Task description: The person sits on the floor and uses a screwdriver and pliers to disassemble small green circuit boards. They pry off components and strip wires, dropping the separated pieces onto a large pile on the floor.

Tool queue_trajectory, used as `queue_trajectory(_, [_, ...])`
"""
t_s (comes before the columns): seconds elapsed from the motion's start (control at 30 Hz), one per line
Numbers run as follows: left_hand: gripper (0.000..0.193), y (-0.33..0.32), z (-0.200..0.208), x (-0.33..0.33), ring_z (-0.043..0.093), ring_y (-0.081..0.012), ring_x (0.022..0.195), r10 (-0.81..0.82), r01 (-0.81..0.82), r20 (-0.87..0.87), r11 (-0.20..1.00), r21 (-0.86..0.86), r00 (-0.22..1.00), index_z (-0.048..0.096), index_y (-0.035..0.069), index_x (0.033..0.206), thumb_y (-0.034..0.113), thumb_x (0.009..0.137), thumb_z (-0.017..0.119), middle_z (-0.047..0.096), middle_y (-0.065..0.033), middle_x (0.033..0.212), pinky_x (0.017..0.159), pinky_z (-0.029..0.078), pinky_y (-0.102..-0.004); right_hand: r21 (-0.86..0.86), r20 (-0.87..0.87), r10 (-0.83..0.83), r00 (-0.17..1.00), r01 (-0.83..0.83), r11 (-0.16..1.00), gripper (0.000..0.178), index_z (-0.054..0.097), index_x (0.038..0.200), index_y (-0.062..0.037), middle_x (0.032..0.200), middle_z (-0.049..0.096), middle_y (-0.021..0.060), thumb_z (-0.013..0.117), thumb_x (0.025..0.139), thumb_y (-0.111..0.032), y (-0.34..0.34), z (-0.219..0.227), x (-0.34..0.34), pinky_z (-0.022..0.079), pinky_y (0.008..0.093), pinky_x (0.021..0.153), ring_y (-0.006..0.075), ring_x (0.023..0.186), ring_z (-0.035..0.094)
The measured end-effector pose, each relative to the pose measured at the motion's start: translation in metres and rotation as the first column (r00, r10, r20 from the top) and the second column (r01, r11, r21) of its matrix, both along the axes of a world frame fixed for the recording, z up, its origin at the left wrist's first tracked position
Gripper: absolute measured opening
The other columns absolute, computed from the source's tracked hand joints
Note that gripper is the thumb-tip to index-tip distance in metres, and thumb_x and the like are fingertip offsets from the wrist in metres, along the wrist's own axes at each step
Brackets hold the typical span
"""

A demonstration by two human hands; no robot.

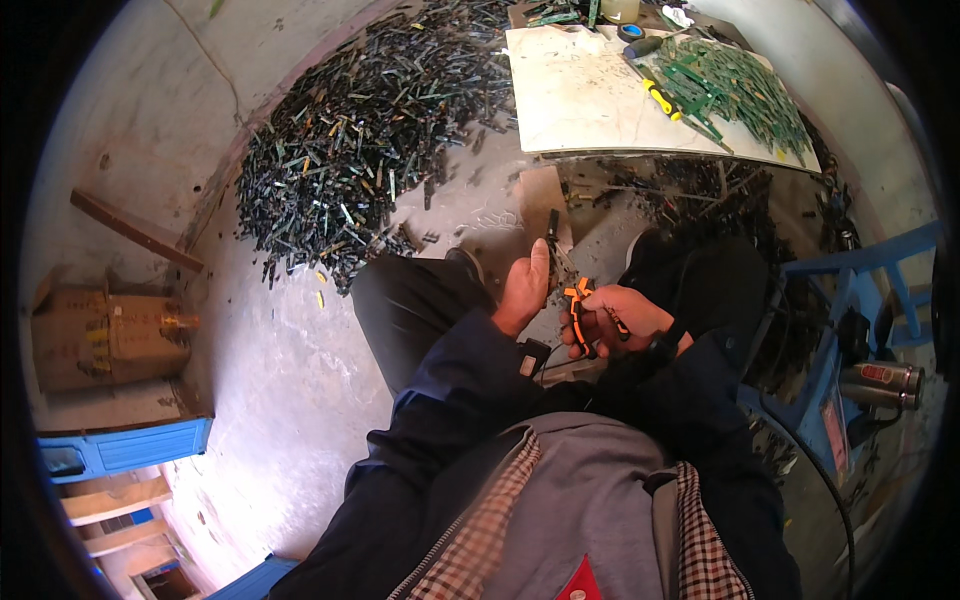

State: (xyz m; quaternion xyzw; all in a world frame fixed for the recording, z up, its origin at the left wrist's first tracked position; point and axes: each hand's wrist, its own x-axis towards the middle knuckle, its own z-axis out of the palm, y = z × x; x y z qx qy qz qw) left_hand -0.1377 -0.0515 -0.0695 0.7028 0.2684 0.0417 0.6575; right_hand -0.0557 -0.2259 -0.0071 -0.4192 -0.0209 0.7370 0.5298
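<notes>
My left hand (523, 288) is closed, thumb uppermost, on a narrow dark strip (553, 224) that points away from me. Thin light-coloured bits stick out beside the strip, too small to make out. Just to the right, my right hand (632, 314) grips orange-and-black pliers (577, 318), with fingers wrapped around the handles. The pliers' head is close to the left hand but apart from it. Whether the jaws are spread cannot be made out. Both hands are between my knees, above the floor.
A large heap of dark strips (340, 150) covers the floor at far left. On a pale board (560, 95) lie green strips (735, 90) and a yellow-handled tool (660, 98). At right are a blue stool (800, 345) and a steel flask (882, 384); at left, a cardboard box (110, 340).
</notes>
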Motion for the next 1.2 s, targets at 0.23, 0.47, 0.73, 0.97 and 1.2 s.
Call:
queue_trajectory(0.23, [0.066, -0.003, 0.0, -0.005, 0.041, -0.0103, 0.044, -0.012, 0.01, 0.031, 0.998, 0.064, 0.999, 0.049, 0.006, 0.055, 0.051, 0.099, 0.029, 0.042, -0.0001, 0.049, 0.042, 0.033, -0.0302, -0.076, 0.191, 0.024, 0.981, -0.01, 0.997, 0.033, 0.054, 0.103, 0.0029, 0.086, 0.066, 0.0141, 0.04, 0.089, -0.024, 0.004, 0.003, -0.012, 0.044, 0.0246, 0.044, 0.0215, 0.07, 0.067])
queue_trajectory(0.47, [0.066, -0.003, 0.001, -0.003, 0.04, -0.0109, 0.044, 0.022, -0.021, 0.004, 0.999, -0.047, 1.0, 0.05, 0.004, 0.055, 0.049, 0.099, 0.031, 0.045, -0.0011, 0.049, 0.043, 0.035, -0.03, -0.022, 0.08, -0.094, 0.992, 0.096, 0.995, 0.036, 0.054, 0.101, 0.0046, 0.08, 0.065, 0.0141, 0.04, 0.088, -0.025, 0.001, -0.008, -0.009, 0.039, 0.0233, 0.039, 0.0218, 0.064, 0.065])
queue_trajectory(0.73, [0.062, -0.003, 0.008, -0.003, 0.039, -0.0102, 0.042, -0.01, 0.01, 0.001, 0.98, -0.199, 1.0, 0.05, 0.007, 0.062, 0.052, 0.099, 0.027, 0.043, 0.0004, 0.051, 0.041, 0.032, -0.0273, 0.041, 0.036, -0.105, 0.994, 0.104, 0.994, 0.036, 0.055, 0.1, 0.0052, 0.078, 0.064, 0.0132, 0.041, 0.088, -0.026, -0.003, -0.017, -0.004, 0.036, 0.0221, 0.037, 0.0218, 0.061, 0.065])
queue_trajectory(0.97, [0.064, 0.001, 0.016, -0.008, 0.039, -0.0111, 0.041, -0.056, 0.058, 0.012, 0.974, -0.22, 0.998, 0.045, 0.008, 0.058, 0.056, 0.097, 0.03, 0.041, -0.0005, 0.05, 0.041, 0.034, -0.0273, -0.04, 0.181, -0.003, 0.983, 0.01, 0.999, 0.031, 0.054, 0.099, 0.0055, 0.079, 0.064, 0.0139, 0.044, 0.083, -0.018, -0.001, 0.003, 0.001, 0.035, 0.0217, 0.036, 0.0214, 0.063, 0.066])
queue_trajectory(1.2, [0.059, 0.004, 0.016, -0.008, 0.039, -0.0106, 0.043, -0.097, 0.086, -0.024, 0.958, -0.272, 0.995, 0.052, 0.006, 0.068, 0.053, 0.097, 0.032, 0.044, -0.0006, 0.053, 0.043, 0.033, -0.0263, -0.016, 0.175, -0.021, 0.984, 0.024, 1.0, 0.032, 0.054, 0.101, 0.0068, 0.086, 0.066, 0.0158, 0.044, 0.077, -0.013, -0.004, 0.017, 0.0, 0.036, 0.0201, 0.038, 0.0217, 0.071, 0.068])
